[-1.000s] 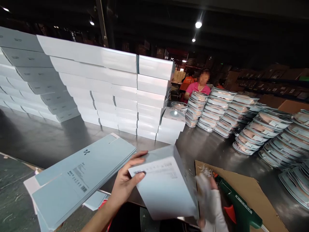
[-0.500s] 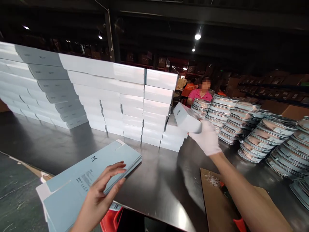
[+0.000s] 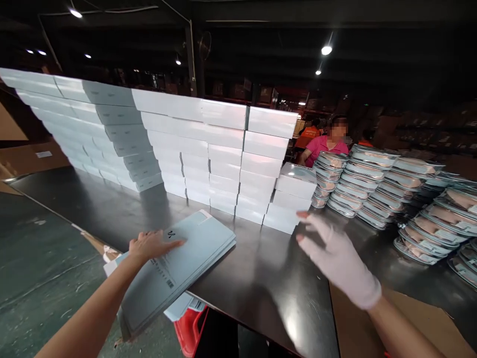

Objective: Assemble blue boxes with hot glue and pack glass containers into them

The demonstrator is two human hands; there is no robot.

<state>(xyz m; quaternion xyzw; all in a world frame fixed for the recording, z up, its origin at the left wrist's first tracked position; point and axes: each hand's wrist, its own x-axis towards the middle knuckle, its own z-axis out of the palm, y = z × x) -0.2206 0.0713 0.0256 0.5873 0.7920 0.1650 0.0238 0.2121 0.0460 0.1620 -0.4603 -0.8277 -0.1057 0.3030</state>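
Note:
A pile of flattened light-blue boxes (image 3: 203,238) lies at the table's front edge, its near left end jutting past it. My left hand (image 3: 154,246) is bare and grips the topmost one by its far edge, fingers over the edge and thumb flat on the printed face. My right hand (image 3: 337,258) wears a white glove with bare fingertips. Its fingers are apart and hold nothing, just right of a short stack of white boxes. On top of that stack sits a folded box (image 3: 298,179) with a pale-blue lid.
A wall of stacked white boxes (image 3: 223,159) runs along the metal table (image 3: 257,278). Round packs in clear plastic (image 3: 367,179) stand in several stacks at right. Brown cardboard (image 3: 402,318) lies at front right, a red stool (image 3: 188,328) below. A person in pink (image 3: 324,144) is behind.
My right hand has set the folded box on the short stack, let go and drawn back towards me. My left hand has shifted from above the flattened boxes to their far edge. The view has turned left.

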